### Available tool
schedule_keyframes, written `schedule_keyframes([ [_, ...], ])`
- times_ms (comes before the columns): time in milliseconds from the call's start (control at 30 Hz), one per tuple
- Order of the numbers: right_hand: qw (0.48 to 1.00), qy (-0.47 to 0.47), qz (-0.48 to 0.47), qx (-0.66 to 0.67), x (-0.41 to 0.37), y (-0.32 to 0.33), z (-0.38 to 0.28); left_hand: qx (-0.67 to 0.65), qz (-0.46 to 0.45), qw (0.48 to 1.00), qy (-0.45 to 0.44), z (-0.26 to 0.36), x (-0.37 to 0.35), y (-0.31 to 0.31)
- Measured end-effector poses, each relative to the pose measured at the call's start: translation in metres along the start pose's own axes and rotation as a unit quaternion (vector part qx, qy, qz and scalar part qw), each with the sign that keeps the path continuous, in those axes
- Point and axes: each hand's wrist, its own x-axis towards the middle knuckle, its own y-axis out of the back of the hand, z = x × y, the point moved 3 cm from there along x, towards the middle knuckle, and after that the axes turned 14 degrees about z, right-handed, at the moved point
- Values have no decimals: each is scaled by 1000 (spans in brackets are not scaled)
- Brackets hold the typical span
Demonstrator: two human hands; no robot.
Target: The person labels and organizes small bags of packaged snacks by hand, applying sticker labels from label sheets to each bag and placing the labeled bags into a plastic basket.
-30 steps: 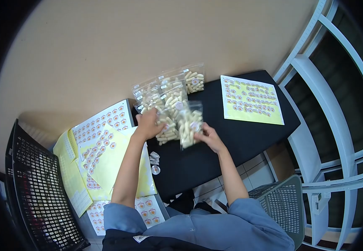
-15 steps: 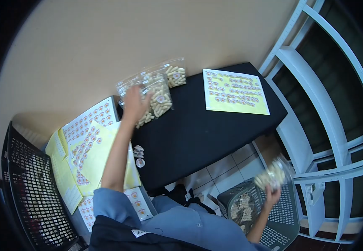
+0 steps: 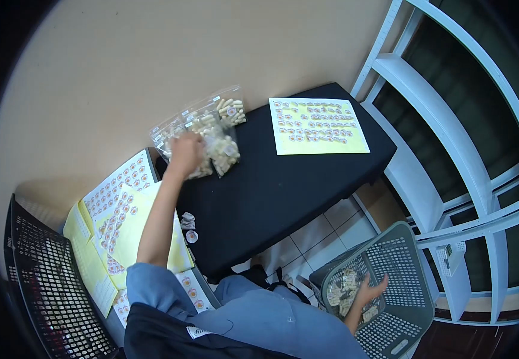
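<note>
My left hand (image 3: 187, 154) is closed on the upper part of a clear zip bag (image 3: 222, 149) of pale, stick-shaped pieces with a round sticker. The bag's lower end is slightly blurred, and the fingertips are partly hidden. Behind it, another filled zip bag (image 3: 230, 111) leans near the wall at the table's back edge. My right hand (image 3: 372, 291) is over the grey-green basket (image 3: 398, 257), fingers spread and holding nothing. Inside the basket lie several filled bags (image 3: 342, 289), partly covered by that hand.
On the black table (image 3: 259, 203) lie a yellow sticker sheet (image 3: 322, 147) and a small pile of round labels (image 3: 189, 222). More sticker sheets (image 3: 141, 209) are stacked at left, beside a black basket (image 3: 62, 287). White shelving (image 3: 427, 107) stands at right.
My right hand has let go of its filled bag and moved down over the basket. My left hand has closed on a bag on the table. The view has shifted slightly.
</note>
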Motion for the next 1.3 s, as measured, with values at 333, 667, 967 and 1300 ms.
schedule_keyframes([
  [333,680,91,-526,503,27,-31,-294,-328,-148,881,-306,219,-41,54],
  [667,900,-173,-195,350,24,27,-139,-490,-56,821,-288,264,-47,42],
  [967,980,-196,-33,-13,-7,40,165,83,152,984,41,-26,7,-16],
  [1300,999,29,-28,-29,17,-38,-37,163,95,980,67,-86,-5,-43],
])
